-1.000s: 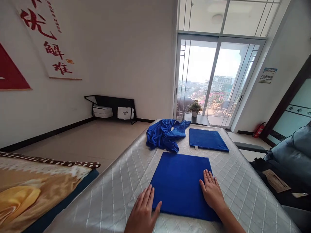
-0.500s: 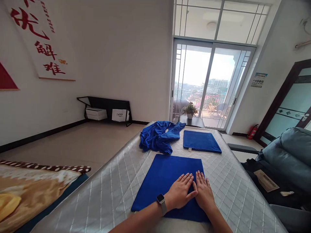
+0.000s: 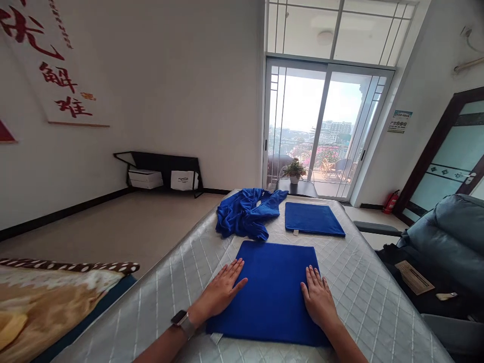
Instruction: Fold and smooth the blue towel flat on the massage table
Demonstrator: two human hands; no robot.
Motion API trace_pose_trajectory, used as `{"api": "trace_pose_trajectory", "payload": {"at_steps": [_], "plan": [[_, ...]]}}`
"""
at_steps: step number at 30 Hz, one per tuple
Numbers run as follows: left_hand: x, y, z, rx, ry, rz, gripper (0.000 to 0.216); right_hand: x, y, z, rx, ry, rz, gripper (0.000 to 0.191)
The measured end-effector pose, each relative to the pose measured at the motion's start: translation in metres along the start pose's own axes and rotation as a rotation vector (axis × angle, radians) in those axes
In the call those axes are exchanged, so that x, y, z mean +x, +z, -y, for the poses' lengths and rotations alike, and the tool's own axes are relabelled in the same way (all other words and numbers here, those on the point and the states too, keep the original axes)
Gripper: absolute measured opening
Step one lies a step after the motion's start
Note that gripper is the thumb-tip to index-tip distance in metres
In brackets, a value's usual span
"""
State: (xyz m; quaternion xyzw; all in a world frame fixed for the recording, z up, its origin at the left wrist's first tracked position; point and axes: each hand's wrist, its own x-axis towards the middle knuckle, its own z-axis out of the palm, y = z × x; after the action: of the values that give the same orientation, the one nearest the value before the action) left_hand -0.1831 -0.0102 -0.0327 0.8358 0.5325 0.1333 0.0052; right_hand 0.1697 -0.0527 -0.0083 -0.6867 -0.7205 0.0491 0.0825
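Observation:
A blue cloth (image 3: 274, 292), folded into a flat rectangle, lies before me on the silver quilted surface (image 3: 170, 282). My left hand (image 3: 223, 286) rests flat on its left edge, fingers stretched forward, with a watch (image 3: 183, 322) on the wrist. On the cloth's right edge my right hand (image 3: 318, 297) lies flat with its fingers out. Neither hand grips anything. Beyond the cloth, a second folded blue cloth (image 3: 314, 219) lies to the right. A crumpled heap of blue cloth (image 3: 247, 212) is at the far left. A small white tag (image 3: 216, 338) pokes out at the near left corner.
Left of the quilted surface is a patterned blanket (image 3: 68, 297). A dark armchair (image 3: 449, 242) with a piece of cardboard (image 3: 415, 277) on it stands at the right. A potted plant (image 3: 295, 171) sits on a small table before the glass doors.
My left hand has slid from the cloth's right part, beside my right hand, to its left edge. The right hand stays at the right edge. The view has shifted slightly.

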Motion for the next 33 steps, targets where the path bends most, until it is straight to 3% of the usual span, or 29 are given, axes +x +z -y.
{"api": "trace_pose_trajectory", "payload": {"at_steps": [4,8,11,14,18,23,29,33], "plan": [[-0.011,-0.006,0.002,0.061,-0.027,-0.022,0.071,-0.001,-0.005,0.001,-0.046,0.007,-0.053,0.063],[-0.002,-0.024,-0.024,0.162,0.018,-0.138,0.073,-0.013,-0.030,0.021,-0.046,-0.077,-0.218,0.051],[0.018,-0.037,-0.059,0.210,0.164,-0.240,0.067,-0.036,-0.048,0.064,0.090,-0.216,-0.263,0.033],[0.044,-0.039,-0.098,0.239,0.303,-0.191,0.059,-0.059,-0.051,0.119,0.247,-0.358,-0.310,0.015],[0.067,-0.020,-0.130,0.226,0.401,-0.123,0.054,-0.073,-0.032,0.162,0.339,-0.414,-0.482,0.024],[0.064,-0.004,-0.133,0.157,0.415,-0.128,0.053,-0.076,-0.010,0.168,0.462,-0.430,-0.552,0.015],[0.061,-0.010,-0.131,0.215,0.437,-0.149,0.051,-0.071,-0.015,0.173,0.506,-0.518,-0.447,0.021],[0.061,-0.015,-0.128,0.247,0.445,-0.169,0.049,-0.069,-0.008,0.171,0.568,-0.520,-0.489,0.012]]}}
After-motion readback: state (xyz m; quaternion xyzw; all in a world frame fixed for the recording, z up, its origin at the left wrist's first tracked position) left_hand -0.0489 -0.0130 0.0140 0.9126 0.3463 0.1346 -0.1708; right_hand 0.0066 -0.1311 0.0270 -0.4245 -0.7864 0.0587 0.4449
